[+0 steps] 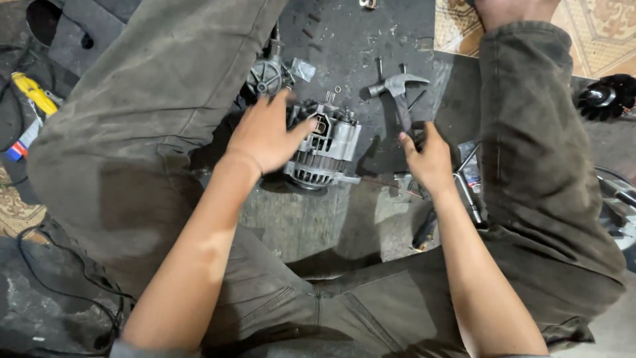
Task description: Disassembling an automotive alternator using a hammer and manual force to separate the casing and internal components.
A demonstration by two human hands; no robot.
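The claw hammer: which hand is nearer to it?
Right. The right hand grips the claw hammer by its handle; the left hand rests on the alternator, left of the hammer.

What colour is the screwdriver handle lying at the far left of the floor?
Bright yellow: the yellow screwdriver handle shows clearly in the head view.

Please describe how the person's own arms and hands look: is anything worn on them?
Both forearms are bare up to near the elbow, with no sleeves in sight. The left hand and the right hand wear no gloves. No ring, watch or bracelet shows. Both hands look smudged with dark grime.
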